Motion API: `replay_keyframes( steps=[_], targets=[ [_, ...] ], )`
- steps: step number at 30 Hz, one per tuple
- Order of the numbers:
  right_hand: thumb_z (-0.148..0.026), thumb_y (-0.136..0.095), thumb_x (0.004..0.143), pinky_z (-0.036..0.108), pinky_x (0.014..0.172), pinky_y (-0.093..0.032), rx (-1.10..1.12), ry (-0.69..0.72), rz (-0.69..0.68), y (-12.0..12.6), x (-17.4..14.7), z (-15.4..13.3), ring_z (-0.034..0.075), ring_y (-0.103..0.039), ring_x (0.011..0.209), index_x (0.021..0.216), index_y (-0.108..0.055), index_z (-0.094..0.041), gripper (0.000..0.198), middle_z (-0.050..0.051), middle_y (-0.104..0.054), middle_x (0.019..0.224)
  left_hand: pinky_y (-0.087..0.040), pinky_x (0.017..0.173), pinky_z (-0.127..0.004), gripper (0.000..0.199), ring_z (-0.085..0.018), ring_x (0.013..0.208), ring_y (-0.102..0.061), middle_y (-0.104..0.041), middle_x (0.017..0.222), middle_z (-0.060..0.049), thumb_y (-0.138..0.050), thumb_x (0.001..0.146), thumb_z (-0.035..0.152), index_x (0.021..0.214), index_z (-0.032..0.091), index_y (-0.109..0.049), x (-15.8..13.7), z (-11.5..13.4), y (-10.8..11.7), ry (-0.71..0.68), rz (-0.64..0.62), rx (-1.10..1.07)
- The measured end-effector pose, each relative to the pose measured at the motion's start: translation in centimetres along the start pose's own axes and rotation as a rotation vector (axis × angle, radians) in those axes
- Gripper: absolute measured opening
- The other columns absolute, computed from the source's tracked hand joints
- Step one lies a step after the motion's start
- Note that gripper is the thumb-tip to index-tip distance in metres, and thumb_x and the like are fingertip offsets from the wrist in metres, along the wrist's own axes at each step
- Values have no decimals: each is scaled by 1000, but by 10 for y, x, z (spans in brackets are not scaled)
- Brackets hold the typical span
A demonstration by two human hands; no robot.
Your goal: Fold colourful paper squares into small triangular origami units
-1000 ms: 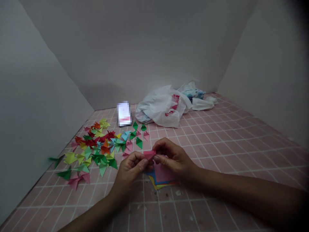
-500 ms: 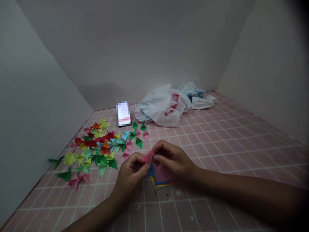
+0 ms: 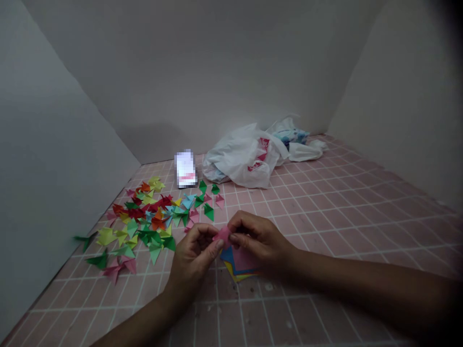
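"Anything in the white bag (image 3: 240, 159)?"
"It bulges, but I can't tell what it holds. A blue-patterned packet (image 3: 294, 136) lies just to its right, a lit screen (image 3: 185, 168) to its left."
"And the folded pink paper (image 3: 222, 235)?"
"On the bag's near side: left hand (image 3: 191, 253) and right hand (image 3: 262, 238) pinch it between thumbs and fingertips. The paper stack (image 3: 244, 260) is there too; folded pieces (image 3: 149, 236) spread nearer and left."
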State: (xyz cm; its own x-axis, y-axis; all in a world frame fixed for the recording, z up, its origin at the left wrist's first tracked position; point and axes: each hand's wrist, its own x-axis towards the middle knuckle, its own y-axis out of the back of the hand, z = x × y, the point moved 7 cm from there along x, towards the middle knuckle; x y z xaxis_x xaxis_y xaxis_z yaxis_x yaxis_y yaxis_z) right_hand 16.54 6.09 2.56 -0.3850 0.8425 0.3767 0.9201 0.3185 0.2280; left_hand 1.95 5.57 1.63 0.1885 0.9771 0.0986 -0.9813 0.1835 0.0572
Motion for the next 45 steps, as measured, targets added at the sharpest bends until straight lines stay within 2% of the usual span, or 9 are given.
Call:
replay_keyframes(
  steps=[3, 9, 15, 22, 34, 45],
  targets=[
    [-16, -57, 89, 25, 67, -43, -34, 38, -14, 1, 0, -5, 13, -56, 74, 84, -61, -18, 6, 1, -60, 81, -50, 67, -22, 9, -13, 72, -62, -67, 78, 0, -70, 81, 25, 85, 18, -65, -2, 0, 1, -6, 3, 85],
    [-19, -50, 95, 25, 69, -45, 1, 62, -63, -2, -1, -9, 13, -58, 75, 87, -64, -17, 16, 3, -61, 81, -47, 69, -24, 4, -14, 74, -61, -66, 79, -1, -64, 85, 22, 84, 18, -67, -6, 15, 2, -174, 6, 333],
    [-17, -49, 94, 26, 69, -45, -27, 79, -57, -2, 0, -9, 13, -58, 76, 87, -63, -16, 15, 3, -60, 81, -47, 68, -24, 3, -14, 74, -61, -65, 80, -1, -66, 84, 21, 84, 18, -66, -6, 19, -2, -219, -30, 371],
    [-15, -50, 92, 26, 67, -45, -59, 85, -46, -1, -1, -10, 13, -58, 74, 86, -62, -17, 14, 3, -61, 80, -48, 67, -25, 3, -15, 72, -62, -66, 77, -2, -64, 84, 19, 81, 19, -65, -7, 21, -1, -239, 8, 411],
    [-12, -55, 87, 24, 65, -47, -80, 6, 12, 2, 0, -10, 12, -61, 70, 83, -64, -16, 11, 3, -66, 77, -49, 66, -22, 6, -13, 72, -64, -68, 77, -1, -66, 84, 13, 83, 19, -65, -13, 39, -6, -456, 24, 565],
    [-21, -56, 88, 24, 64, -48, 190, -142, -23, -1, -1, -3, 12, -60, 68, 81, -64, -16, 12, 1, -65, 74, -50, 67, -24, 8, -15, 73, -64, -68, 79, -1, -66, 83, 12, 85, 20, -65, -15, 40, -5, -478, 33, 554]
  ],
)
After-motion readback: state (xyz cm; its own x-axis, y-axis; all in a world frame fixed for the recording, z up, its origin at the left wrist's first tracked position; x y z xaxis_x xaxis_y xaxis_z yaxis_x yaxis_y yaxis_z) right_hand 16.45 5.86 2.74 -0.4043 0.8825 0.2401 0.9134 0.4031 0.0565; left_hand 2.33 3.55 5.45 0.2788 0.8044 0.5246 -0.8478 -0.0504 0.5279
